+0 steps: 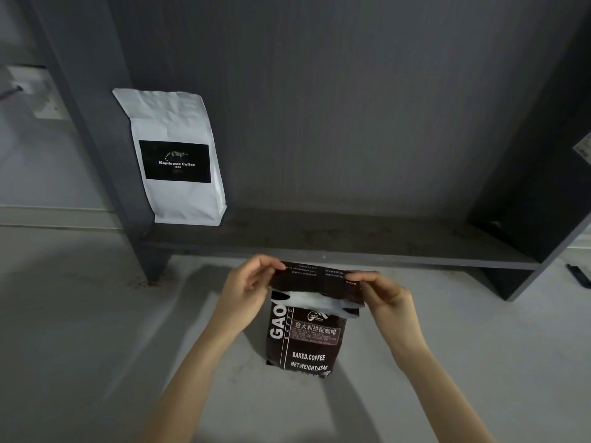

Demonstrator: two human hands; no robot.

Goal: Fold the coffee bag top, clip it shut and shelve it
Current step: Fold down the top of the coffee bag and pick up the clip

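The brown coffee bag (303,340) stands on the grey floor (96,346), just in front of the shelf (319,238). Its top flap is bent over and pinched at each end by the left hand (248,282) and the right hand (383,294). The folding step looks under way. Next, the fold must be pressed flat and a clip found; none is seen. A white bag (176,155) is already shelved.

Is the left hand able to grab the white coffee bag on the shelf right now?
Probably yes, but not right away. The left hand is pinching the folded top of the dark coffee bag. The white coffee bag stands on the shelf with nothing between them, so it must let go first.
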